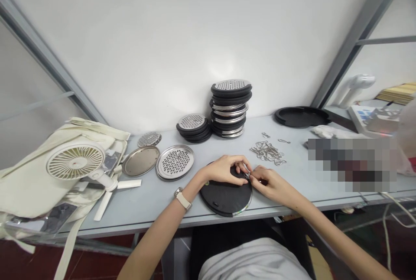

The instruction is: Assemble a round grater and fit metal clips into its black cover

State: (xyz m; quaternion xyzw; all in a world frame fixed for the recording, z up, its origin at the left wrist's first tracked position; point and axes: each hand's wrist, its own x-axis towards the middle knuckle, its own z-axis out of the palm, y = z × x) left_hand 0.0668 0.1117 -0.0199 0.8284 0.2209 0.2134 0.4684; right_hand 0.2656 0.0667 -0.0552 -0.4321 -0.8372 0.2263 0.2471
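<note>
Grey shirt | black round disc, likely stiff, best rim-held | metal clip, pinched by right hand | left hand: grip unclear

It looks like a small workshop or assembly station. A long grey worktable with a metal frame stands against a plain white wall. Toward the far middle rise stacks of matching round black-and-metal parts, with a loose pile of small metal clips to their right. Perforated metal discs lie on the left, and dark red tiles cover the floor.
</note>
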